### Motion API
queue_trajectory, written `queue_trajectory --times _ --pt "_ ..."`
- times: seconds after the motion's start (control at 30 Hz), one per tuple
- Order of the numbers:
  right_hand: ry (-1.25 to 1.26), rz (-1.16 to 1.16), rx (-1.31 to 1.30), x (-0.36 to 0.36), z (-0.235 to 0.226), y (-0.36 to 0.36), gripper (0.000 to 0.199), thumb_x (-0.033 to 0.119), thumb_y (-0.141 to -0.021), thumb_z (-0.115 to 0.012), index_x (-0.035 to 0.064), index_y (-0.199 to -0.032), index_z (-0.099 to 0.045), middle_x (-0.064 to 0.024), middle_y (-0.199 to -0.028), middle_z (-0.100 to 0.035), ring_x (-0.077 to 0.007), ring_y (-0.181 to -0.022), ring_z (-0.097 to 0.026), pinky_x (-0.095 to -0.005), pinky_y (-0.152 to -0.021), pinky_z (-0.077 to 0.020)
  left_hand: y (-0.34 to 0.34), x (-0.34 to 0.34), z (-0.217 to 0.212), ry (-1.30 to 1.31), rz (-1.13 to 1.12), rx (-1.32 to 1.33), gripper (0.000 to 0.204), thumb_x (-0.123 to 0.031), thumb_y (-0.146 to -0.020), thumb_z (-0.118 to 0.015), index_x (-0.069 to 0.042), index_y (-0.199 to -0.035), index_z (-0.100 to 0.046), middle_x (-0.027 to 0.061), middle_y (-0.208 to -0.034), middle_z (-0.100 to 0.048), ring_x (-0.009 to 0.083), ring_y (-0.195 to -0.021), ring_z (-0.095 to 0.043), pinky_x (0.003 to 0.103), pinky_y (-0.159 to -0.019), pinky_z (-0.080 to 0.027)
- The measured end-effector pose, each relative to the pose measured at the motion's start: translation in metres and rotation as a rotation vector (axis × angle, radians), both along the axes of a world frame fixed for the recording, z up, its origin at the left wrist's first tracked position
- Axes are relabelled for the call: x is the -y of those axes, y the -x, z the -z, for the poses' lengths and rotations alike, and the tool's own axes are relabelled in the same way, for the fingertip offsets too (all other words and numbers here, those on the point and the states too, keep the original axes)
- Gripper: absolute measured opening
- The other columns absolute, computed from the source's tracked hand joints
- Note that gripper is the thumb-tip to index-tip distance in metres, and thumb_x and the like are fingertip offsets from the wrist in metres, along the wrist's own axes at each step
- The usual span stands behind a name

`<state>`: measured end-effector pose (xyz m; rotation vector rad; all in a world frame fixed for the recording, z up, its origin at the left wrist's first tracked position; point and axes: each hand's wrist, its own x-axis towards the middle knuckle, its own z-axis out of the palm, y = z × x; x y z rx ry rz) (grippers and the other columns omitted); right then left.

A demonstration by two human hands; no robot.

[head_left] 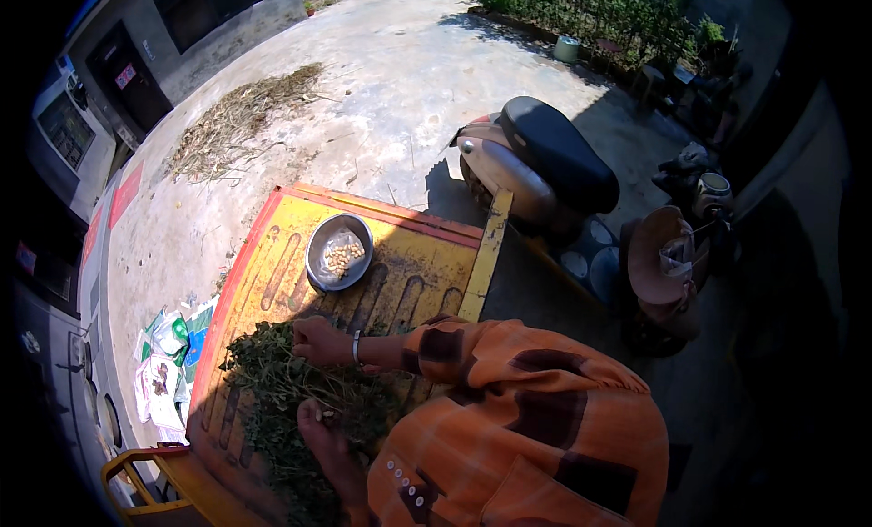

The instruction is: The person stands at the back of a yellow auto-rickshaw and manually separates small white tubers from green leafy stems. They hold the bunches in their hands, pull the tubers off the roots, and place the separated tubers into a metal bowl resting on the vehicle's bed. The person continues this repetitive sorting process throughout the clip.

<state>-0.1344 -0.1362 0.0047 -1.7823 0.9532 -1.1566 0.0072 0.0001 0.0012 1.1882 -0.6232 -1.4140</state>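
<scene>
A heap of leafy green peanut plants [272, 391] lies on the worn yellow metal bed [400, 245], their pale stems running under my hands. My right hand [320, 341], with a silver bracelet [356, 346] at the wrist, is closed in a fist at the upper edge of the heap; leaves and stems are against it, but what sits inside is hidden. Lower down, my left hand [316, 420] is closed, with a small pale peanut [328, 415] at its fingertips. Beyond my right hand stands a round metal pot [316, 271] holding pale peanuts [343, 256] on clear plastic.
Red-painted rims [238, 254] edge the bed, and a yellow bar [487, 254] rises at its right end. A scooter [554, 154] is parked beyond it. Plastic bags [165, 372] lie on the ground at left. Dry stalks [236, 118] are spread on the sunlit concrete.
</scene>
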Motion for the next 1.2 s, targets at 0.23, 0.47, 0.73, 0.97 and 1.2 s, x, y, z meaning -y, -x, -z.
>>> queue_trajectory --times 0.23,0.47,0.73,0.97,1.2 --pt "-0.034 -0.433 0.032 -0.037 0.004 -0.018 0.018 0.017 -0.065 -0.068 0.0009 -0.070 -0.060 -0.0131 -0.067 -0.058 -0.0278 -0.063 -0.059 -0.0377 -0.059 -0.0466 -0.002 0.006 0.002 -0.122 -0.148 0.049 0.010 -0.013 -0.087 -0.044 -0.011 -0.080 -0.051 -0.0028 -0.071 -0.047 0.0064 -0.061 -0.046 0.021 -0.055 -0.039" --pt "0.136 -0.614 0.034 -0.049 0.003 -0.022 0.018 0.016 -0.066 -0.066 -0.0007 -0.070 -0.063 -0.0152 -0.072 -0.061 -0.0304 -0.069 -0.060 -0.0398 -0.065 -0.0480 0.001 0.000 -0.006 -0.046 -0.024 0.188 0.026 -0.020 -0.088 -0.046 -0.003 -0.105 -0.057 -0.0005 -0.085 -0.056 0.0080 -0.074 -0.054 0.021 -0.064 -0.045" --pt "0.307 -0.544 -0.309 -0.058 -0.030 -0.006 0.022 0.019 -0.063 -0.064 -0.0013 -0.069 -0.063 -0.0181 -0.069 -0.058 -0.0347 -0.072 -0.058 -0.0425 -0.066 -0.0469 0.032 -0.028 -0.031 0.281 -0.031 0.395 0.032 -0.020 -0.091 -0.045 -0.001 -0.116 -0.047 0.0054 -0.105 -0.053 0.0143 -0.093 -0.055 0.029 -0.077 -0.047" --pt "0.079 -0.313 -0.275 -0.044 -0.033 0.002 0.019 0.016 -0.071 -0.060 0.0004 -0.083 -0.062 -0.0175 -0.077 -0.060 -0.0341 -0.078 -0.059 -0.0421 -0.069 -0.0476 0.026 0.005 -0.021 0.138 0.032 -0.010 0.023 -0.015 -0.083 -0.062 -0.004 -0.101 -0.052 0.0008 -0.093 -0.054 0.0088 -0.084 -0.053 0.024 -0.070 -0.044" --pt "0.165 -0.405 -0.290 -0.043 -0.007 -0.008 0.016 0.018 -0.076 -0.058 0.0016 -0.079 -0.057 -0.0156 -0.072 -0.057 -0.0354 -0.074 -0.057 -0.0428 -0.066 -0.0451 0.008 0.005 0.002 0.029 0.044 0.270 0.011 -0.015 -0.085 -0.059 -0.004 -0.088 -0.057 -0.0018 -0.079 -0.055 0.0055 -0.071 -0.050 0.021 -0.061 -0.041"
